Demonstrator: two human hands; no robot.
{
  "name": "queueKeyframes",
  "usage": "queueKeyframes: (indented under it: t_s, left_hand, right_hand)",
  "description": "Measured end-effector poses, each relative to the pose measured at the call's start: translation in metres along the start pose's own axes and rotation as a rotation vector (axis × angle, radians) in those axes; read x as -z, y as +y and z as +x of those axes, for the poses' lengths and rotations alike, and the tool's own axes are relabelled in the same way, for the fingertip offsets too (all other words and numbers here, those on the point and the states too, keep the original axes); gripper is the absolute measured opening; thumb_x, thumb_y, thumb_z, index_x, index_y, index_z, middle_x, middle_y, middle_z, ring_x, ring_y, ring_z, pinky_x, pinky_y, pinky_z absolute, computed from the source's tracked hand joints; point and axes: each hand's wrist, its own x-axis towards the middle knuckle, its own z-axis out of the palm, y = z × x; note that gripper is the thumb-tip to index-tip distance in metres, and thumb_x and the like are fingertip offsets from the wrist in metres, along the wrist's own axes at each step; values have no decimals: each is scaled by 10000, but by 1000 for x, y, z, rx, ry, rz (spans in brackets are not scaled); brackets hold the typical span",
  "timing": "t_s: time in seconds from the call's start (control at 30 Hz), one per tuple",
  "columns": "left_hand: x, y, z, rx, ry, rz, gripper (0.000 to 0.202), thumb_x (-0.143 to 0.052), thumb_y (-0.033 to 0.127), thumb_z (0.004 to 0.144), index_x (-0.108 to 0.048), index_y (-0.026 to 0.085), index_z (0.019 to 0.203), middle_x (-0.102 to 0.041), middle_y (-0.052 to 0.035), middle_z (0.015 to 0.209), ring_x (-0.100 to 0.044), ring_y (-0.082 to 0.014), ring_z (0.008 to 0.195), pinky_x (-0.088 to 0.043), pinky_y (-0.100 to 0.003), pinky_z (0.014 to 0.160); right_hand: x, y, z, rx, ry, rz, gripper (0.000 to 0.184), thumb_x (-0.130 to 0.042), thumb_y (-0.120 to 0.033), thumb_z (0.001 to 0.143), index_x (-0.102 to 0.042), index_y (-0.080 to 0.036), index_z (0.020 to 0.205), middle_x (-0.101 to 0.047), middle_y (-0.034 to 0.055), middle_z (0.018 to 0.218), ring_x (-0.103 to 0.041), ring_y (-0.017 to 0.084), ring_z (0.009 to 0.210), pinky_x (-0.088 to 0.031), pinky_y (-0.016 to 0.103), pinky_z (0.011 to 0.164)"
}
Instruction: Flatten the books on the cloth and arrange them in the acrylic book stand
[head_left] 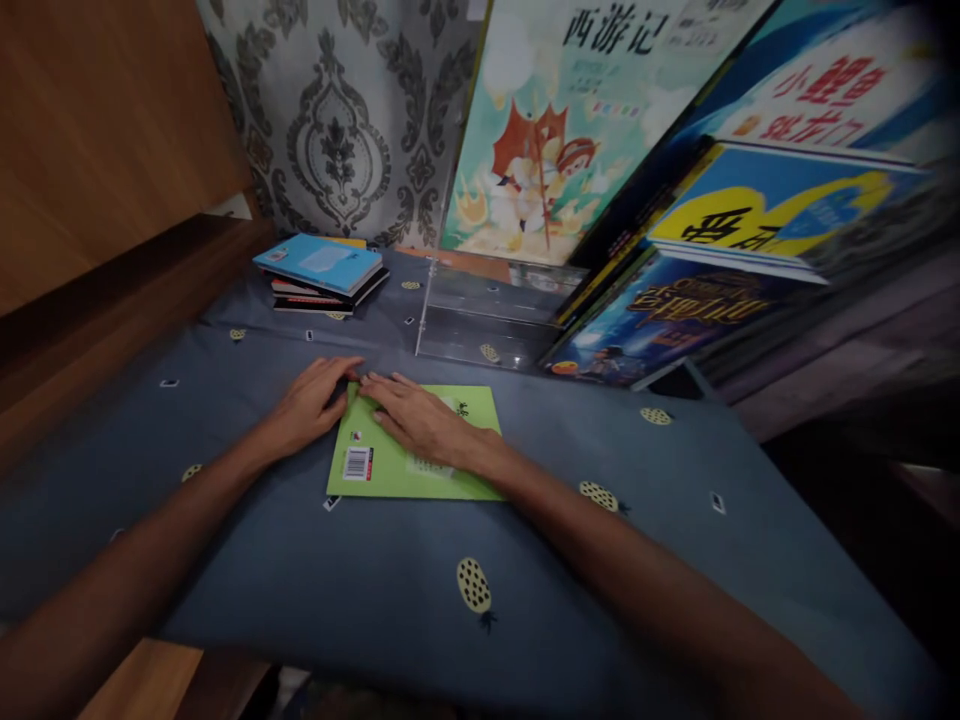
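A thin green book lies back cover up on the blue patterned cloth, its barcode at the near left corner. My right hand rests flat on the cover with fingers stretched toward the far left corner. My left hand lies beside the book's left edge, fingers extended, fingertips touching that same far left corner next to my right fingertips. Neither hand grips anything.
A small stack of books with a light blue one on top sits at the back left. A clear acrylic stand holds upright picture books, with more books leaning at the right. A wooden panel borders the left.
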Motion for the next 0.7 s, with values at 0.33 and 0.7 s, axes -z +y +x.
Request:
queueKeyframes:
  t_s: [0.33, 0.7]
  left_hand:
    - [-2, 0, 0, -13, 11, 33, 420, -418, 192, 900, -528, 182, 1305, -669, -74, 1112, -599, -243, 1061, -462, -421, 1010]
    - [6, 18, -1, -83, 63, 166, 380, -333, 216, 981, -612, 169, 1234, -676, -109, 1143, -630, -259, 1082, -512, -439, 960]
  right_hand:
    - [26, 27, -68, -167, 50, 36, 477, -373, -343, 1049, -437, -201, 1500, -428, 108, 1590, -331, 239, 1506, -300, 537, 1237]
    - [46, 50, -109, -278, 139, 227, 489, -312, -432, 1058, -437, -278, 1504, -490, 57, 1554, -413, 243, 1463, -330, 550, 1218]
